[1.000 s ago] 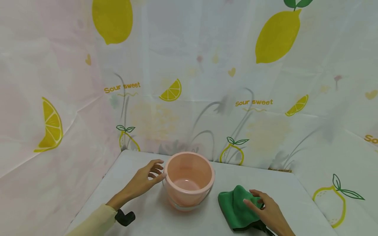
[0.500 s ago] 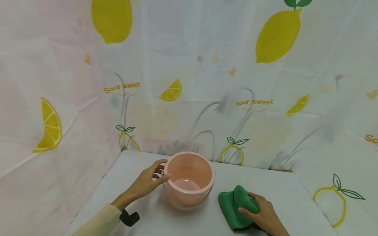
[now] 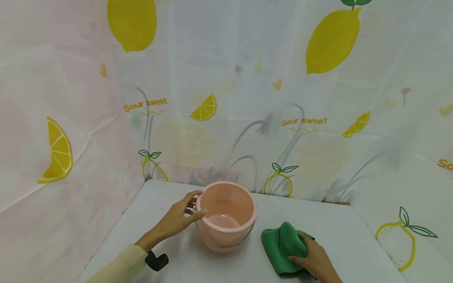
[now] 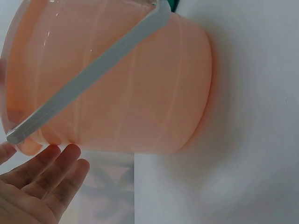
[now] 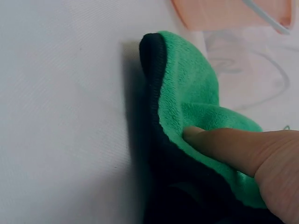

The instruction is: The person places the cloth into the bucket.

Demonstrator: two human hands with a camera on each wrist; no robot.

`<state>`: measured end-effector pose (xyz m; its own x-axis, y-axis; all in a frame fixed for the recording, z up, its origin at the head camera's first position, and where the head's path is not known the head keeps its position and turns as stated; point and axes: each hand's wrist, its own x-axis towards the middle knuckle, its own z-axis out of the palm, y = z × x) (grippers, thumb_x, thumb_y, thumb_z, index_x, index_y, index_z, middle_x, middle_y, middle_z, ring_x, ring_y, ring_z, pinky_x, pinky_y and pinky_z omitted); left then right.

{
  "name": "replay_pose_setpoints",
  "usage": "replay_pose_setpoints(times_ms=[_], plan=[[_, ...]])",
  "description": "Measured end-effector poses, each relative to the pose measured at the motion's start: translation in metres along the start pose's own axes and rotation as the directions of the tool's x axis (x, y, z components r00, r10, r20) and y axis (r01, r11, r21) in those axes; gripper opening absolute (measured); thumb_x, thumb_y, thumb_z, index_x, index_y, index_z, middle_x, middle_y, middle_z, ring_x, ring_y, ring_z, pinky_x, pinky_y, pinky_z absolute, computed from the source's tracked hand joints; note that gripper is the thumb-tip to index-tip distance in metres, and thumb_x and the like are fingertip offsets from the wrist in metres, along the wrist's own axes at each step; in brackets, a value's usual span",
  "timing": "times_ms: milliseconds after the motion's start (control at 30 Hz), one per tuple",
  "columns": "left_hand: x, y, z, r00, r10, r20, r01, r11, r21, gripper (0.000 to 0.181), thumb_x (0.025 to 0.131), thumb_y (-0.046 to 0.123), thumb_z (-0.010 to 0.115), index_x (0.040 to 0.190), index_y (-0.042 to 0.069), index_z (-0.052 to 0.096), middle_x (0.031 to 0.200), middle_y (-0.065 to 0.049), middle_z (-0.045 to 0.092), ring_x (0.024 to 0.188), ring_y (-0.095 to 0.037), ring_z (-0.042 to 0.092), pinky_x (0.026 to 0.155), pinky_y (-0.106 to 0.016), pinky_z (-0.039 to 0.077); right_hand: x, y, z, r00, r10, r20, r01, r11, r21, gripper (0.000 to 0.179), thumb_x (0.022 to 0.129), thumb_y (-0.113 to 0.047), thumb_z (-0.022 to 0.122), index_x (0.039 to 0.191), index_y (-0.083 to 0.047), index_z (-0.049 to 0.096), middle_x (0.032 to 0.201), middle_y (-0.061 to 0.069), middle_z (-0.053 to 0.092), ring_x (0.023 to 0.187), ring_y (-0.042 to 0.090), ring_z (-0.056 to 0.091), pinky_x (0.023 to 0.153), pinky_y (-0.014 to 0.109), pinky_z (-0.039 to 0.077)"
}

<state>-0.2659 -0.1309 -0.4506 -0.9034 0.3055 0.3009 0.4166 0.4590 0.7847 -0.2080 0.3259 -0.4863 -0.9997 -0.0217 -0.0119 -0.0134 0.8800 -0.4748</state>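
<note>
A pink bucket [image 3: 226, 236] stands upright on the white table, its pale handle [image 4: 93, 72] hanging down across the outside. My left hand [image 3: 180, 215] is at the bucket's left side, the thumb over the rim and the other fingers along the outer wall. In the left wrist view, those fingertips [image 4: 72, 151] meet the bucket below its rim. To the right lies a crumpled green cloth [image 3: 283, 247] with a dark edge. My right hand [image 3: 316, 257] grips the cloth's right part; its thumb [image 5: 224, 144] presses into the fabric, and the other fingers are mostly hidden.
The white table [image 3: 170, 263] ends at the back and sides against hanging sheets [image 3: 226, 78] printed with lemons. A black strap mount [image 3: 157, 260] sits on the left wrist. The bucket's inside shows a bare bottom.
My left hand has moved right onto the bucket's rim. My right hand has come down from hovering over the cloth and taken hold of it. The bucket has stayed in place.
</note>
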Motion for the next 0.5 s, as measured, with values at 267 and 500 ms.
replay_pose_setpoints(times_ms=[267,500], plan=[[-0.0002,-0.0002,-0.0005,1.0,-0.009,0.0,0.009,1.0,0.005,0.066,0.096,0.05,0.069,0.153,0.028,0.043,0.129,-0.004,0.066,0.103,-0.011,0.065,0.089,-0.032,0.056,0.0022,-0.0014,0.0061,0.998,0.009,-0.054,-0.009,1.0,0.009,0.068,0.075,-0.018,0.091,0.128,0.011,0.061,0.118,0.026,0.068,0.103,0.042,0.066,0.085,0.058,0.055],[0.0,0.0002,0.0,1.0,-0.011,0.004,0.011,1.0,-0.001,0.066,0.096,0.05,0.069,0.153,0.028,0.043,0.13,-0.005,0.065,0.103,-0.011,0.064,0.089,-0.033,0.056,0.0051,-0.0038,0.0037,0.996,0.056,-0.07,-0.051,0.996,0.073,0.053,0.073,-0.007,0.082,0.12,0.009,0.065,0.105,0.017,0.072,0.086,0.026,0.065,0.072,0.046,0.057]])
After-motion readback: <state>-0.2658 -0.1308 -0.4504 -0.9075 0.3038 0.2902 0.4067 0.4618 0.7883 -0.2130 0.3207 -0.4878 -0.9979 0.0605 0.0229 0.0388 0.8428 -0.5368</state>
